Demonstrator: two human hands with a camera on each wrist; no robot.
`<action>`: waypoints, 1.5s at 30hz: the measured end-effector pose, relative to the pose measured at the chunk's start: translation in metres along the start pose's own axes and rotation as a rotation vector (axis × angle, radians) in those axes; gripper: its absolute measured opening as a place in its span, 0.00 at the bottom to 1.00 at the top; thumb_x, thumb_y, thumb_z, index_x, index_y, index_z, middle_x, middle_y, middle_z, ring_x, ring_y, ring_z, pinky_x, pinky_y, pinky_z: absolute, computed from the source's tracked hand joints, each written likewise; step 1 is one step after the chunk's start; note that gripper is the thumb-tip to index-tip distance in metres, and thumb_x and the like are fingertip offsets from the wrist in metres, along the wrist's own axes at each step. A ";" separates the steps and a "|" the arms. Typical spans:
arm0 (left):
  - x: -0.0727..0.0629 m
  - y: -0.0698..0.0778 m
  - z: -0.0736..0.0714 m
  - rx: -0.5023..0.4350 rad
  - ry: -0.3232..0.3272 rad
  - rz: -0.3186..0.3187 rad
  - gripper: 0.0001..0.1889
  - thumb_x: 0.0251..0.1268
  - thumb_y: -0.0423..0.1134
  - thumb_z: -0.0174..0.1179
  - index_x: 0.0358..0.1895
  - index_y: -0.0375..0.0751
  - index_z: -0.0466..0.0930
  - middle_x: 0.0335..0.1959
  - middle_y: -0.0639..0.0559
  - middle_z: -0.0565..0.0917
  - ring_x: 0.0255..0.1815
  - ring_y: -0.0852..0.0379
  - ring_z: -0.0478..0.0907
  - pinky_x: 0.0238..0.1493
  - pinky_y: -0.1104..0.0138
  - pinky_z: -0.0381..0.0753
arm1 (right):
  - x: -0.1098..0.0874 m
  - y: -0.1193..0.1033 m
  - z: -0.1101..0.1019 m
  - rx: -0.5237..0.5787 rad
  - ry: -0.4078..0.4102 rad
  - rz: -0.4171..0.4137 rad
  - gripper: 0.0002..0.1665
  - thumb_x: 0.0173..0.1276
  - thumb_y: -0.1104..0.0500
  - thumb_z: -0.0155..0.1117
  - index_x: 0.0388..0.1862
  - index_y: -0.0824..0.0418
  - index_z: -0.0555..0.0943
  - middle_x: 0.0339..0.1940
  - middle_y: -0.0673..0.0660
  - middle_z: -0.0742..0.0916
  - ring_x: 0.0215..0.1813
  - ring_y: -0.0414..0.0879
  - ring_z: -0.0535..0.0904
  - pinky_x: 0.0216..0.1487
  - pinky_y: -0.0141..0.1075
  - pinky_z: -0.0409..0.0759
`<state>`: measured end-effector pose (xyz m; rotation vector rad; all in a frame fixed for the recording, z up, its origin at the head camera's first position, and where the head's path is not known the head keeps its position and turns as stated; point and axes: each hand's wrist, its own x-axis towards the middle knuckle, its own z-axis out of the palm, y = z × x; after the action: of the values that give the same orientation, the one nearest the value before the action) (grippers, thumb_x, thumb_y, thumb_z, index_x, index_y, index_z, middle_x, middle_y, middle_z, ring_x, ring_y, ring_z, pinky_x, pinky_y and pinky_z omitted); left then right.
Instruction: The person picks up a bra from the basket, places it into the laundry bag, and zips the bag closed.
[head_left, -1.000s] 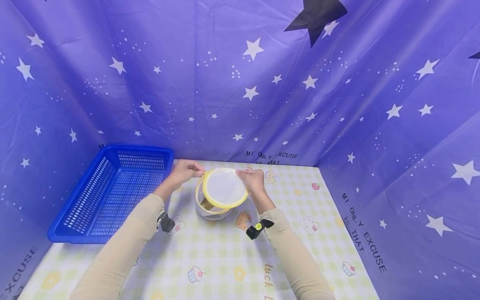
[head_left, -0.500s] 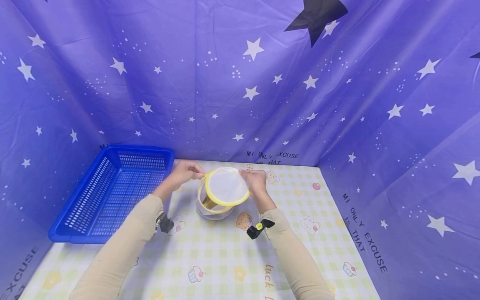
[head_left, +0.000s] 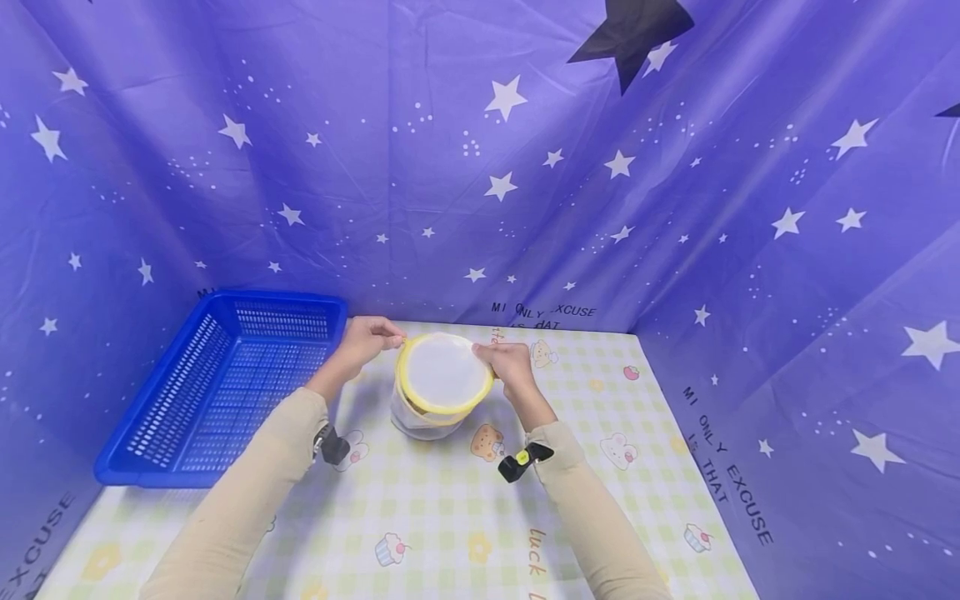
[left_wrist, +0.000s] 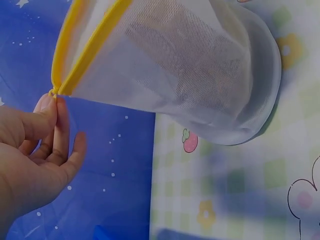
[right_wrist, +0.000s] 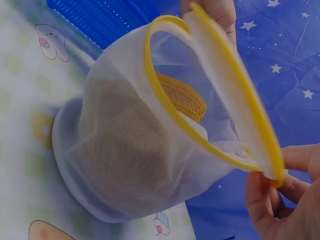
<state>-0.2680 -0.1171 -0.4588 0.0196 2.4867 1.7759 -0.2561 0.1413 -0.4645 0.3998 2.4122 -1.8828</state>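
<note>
A white mesh laundry bag (head_left: 420, 423) with yellow zipper trim stands on the table before me. Its round lid (head_left: 448, 372) overlaps the opening in the head view, while the right wrist view shows a gap between lid and rim. Through that gap shows a brownish fabric item with a gold patterned band (right_wrist: 182, 96); the mesh veils the rest. At the zipper's end, my left hand (left_wrist: 35, 150) pinches the small pull between thumb and fingers. Opposite, my right hand (right_wrist: 295, 200) pinches the lid's yellow edge, thumb on top in the head view.
To the left, a blue perforated plastic basket (head_left: 247, 400) stands close beside my left forearm. A checked tablecloth (head_left: 450, 517) with printed cartoon figures covers the table. Purple star-printed curtains (head_left: 420, 192) enclose the back and sides.
My right hand has brought the lid down and slightly left over the bag's opening, hiding the brownish item in the head view. The left hand stays at the zipper.
</note>
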 end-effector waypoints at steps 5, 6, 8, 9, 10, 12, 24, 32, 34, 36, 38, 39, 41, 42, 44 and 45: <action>0.001 -0.002 -0.001 0.000 0.038 -0.004 0.09 0.66 0.28 0.65 0.47 0.26 0.85 0.46 0.37 0.89 0.42 0.56 0.84 0.60 0.54 0.83 | 0.000 0.001 0.000 -0.016 -0.072 0.013 0.15 0.64 0.59 0.73 0.42 0.71 0.88 0.26 0.52 0.88 0.25 0.38 0.81 0.30 0.29 0.85; 0.001 -0.002 -0.001 -0.002 0.044 -0.006 0.09 0.66 0.28 0.65 0.47 0.26 0.85 0.45 0.37 0.89 0.41 0.57 0.84 0.59 0.54 0.83 | 0.000 0.001 0.001 -0.021 -0.086 0.012 0.15 0.64 0.59 0.73 0.42 0.71 0.88 0.26 0.52 0.88 0.25 0.39 0.81 0.31 0.30 0.85; 0.001 -0.003 -0.002 -0.006 0.052 -0.007 0.09 0.66 0.28 0.65 0.47 0.26 0.85 0.43 0.38 0.90 0.40 0.57 0.83 0.59 0.55 0.84 | 0.000 0.002 0.000 -0.034 -0.110 0.008 0.15 0.65 0.58 0.72 0.42 0.70 0.88 0.27 0.52 0.88 0.27 0.39 0.81 0.32 0.31 0.86; 0.001 -0.003 -0.002 -0.004 0.053 -0.006 0.09 0.66 0.28 0.65 0.47 0.26 0.85 0.42 0.39 0.90 0.40 0.58 0.83 0.58 0.55 0.84 | 0.000 0.001 0.000 -0.040 -0.121 0.005 0.15 0.65 0.58 0.72 0.42 0.70 0.88 0.28 0.52 0.88 0.28 0.40 0.81 0.33 0.32 0.86; 0.001 -0.003 -0.002 -0.003 0.052 -0.005 0.09 0.66 0.28 0.65 0.46 0.26 0.85 0.42 0.40 0.90 0.40 0.57 0.83 0.58 0.55 0.84 | 0.000 0.001 0.000 -0.048 -0.133 0.006 0.15 0.65 0.58 0.72 0.43 0.69 0.88 0.29 0.52 0.88 0.29 0.40 0.81 0.34 0.33 0.87; 0.001 -0.004 -0.002 0.000 0.047 0.000 0.09 0.66 0.28 0.65 0.46 0.25 0.85 0.41 0.40 0.90 0.40 0.56 0.84 0.58 0.54 0.84 | 0.002 0.002 -0.001 -0.064 -0.155 0.007 0.16 0.66 0.56 0.72 0.44 0.69 0.87 0.33 0.54 0.89 0.31 0.41 0.82 0.36 0.34 0.87; 0.001 -0.001 0.000 -0.005 0.016 -0.016 0.10 0.65 0.28 0.66 0.47 0.26 0.85 0.44 0.37 0.89 0.51 0.41 0.84 0.64 0.49 0.80 | 0.012 -0.007 0.002 -0.103 -0.271 0.035 0.23 0.67 0.52 0.72 0.56 0.62 0.84 0.53 0.61 0.88 0.42 0.43 0.83 0.44 0.36 0.86; 0.001 -0.002 0.001 -0.010 -0.012 -0.050 0.09 0.67 0.30 0.65 0.47 0.28 0.85 0.48 0.35 0.88 0.55 0.38 0.82 0.67 0.47 0.77 | 0.014 -0.011 0.006 -0.132 -0.299 0.038 0.21 0.66 0.52 0.73 0.51 0.64 0.86 0.47 0.57 0.89 0.40 0.42 0.83 0.48 0.39 0.84; 0.002 -0.003 0.002 -0.009 -0.013 -0.054 0.09 0.67 0.30 0.65 0.46 0.29 0.85 0.48 0.35 0.88 0.54 0.39 0.82 0.67 0.47 0.77 | 0.013 -0.012 0.006 -0.131 -0.300 0.047 0.20 0.65 0.53 0.73 0.49 0.65 0.86 0.43 0.56 0.89 0.39 0.42 0.83 0.50 0.40 0.85; 0.002 -0.003 0.002 -0.013 -0.013 -0.057 0.08 0.67 0.30 0.66 0.45 0.29 0.86 0.47 0.36 0.88 0.54 0.40 0.82 0.67 0.47 0.76 | 0.013 -0.012 0.006 -0.128 -0.308 0.059 0.18 0.65 0.54 0.73 0.47 0.66 0.85 0.40 0.54 0.89 0.38 0.42 0.83 0.50 0.40 0.85; 0.002 -0.004 0.003 -0.017 -0.015 -0.057 0.08 0.67 0.31 0.66 0.44 0.30 0.86 0.46 0.36 0.88 0.53 0.41 0.82 0.67 0.47 0.76 | 0.013 -0.013 0.005 -0.126 -0.325 0.069 0.18 0.65 0.55 0.73 0.47 0.67 0.85 0.37 0.53 0.88 0.37 0.43 0.83 0.50 0.40 0.85; 0.002 -0.003 0.003 -0.017 -0.015 -0.058 0.07 0.67 0.30 0.66 0.44 0.30 0.86 0.46 0.37 0.88 0.52 0.41 0.82 0.67 0.47 0.76 | 0.014 -0.013 0.004 -0.128 -0.334 0.074 0.18 0.65 0.56 0.73 0.47 0.67 0.85 0.36 0.52 0.88 0.37 0.43 0.83 0.50 0.40 0.85; 0.001 -0.003 0.003 -0.014 -0.020 -0.053 0.08 0.67 0.30 0.66 0.44 0.30 0.86 0.46 0.37 0.89 0.52 0.42 0.82 0.67 0.46 0.76 | 0.015 -0.014 0.003 -0.132 -0.355 0.083 0.18 0.65 0.57 0.72 0.48 0.67 0.84 0.35 0.52 0.88 0.36 0.43 0.84 0.51 0.40 0.86; 0.001 -0.002 0.003 -0.014 -0.023 -0.053 0.08 0.67 0.30 0.66 0.45 0.30 0.86 0.46 0.37 0.89 0.52 0.41 0.82 0.67 0.46 0.76 | 0.016 -0.015 0.002 -0.139 -0.364 0.088 0.18 0.64 0.57 0.72 0.48 0.67 0.84 0.34 0.52 0.88 0.36 0.43 0.84 0.51 0.40 0.86; 0.002 -0.001 0.003 -0.013 -0.028 -0.051 0.08 0.67 0.30 0.65 0.45 0.29 0.86 0.46 0.37 0.88 0.52 0.41 0.82 0.67 0.46 0.76 | 0.016 -0.017 0.001 -0.151 -0.379 0.097 0.18 0.64 0.57 0.72 0.49 0.68 0.84 0.34 0.51 0.88 0.36 0.43 0.84 0.51 0.40 0.86; 0.002 0.000 0.003 -0.013 -0.030 -0.052 0.08 0.67 0.30 0.65 0.45 0.29 0.85 0.47 0.36 0.88 0.52 0.41 0.82 0.67 0.46 0.76 | 0.017 -0.018 0.000 -0.155 -0.384 0.101 0.19 0.64 0.58 0.73 0.49 0.68 0.84 0.33 0.51 0.88 0.36 0.43 0.84 0.50 0.40 0.86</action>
<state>-0.2693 -0.1143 -0.4597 -0.0190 2.4319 1.7590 -0.2765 0.1400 -0.4511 0.1315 2.2125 -1.5498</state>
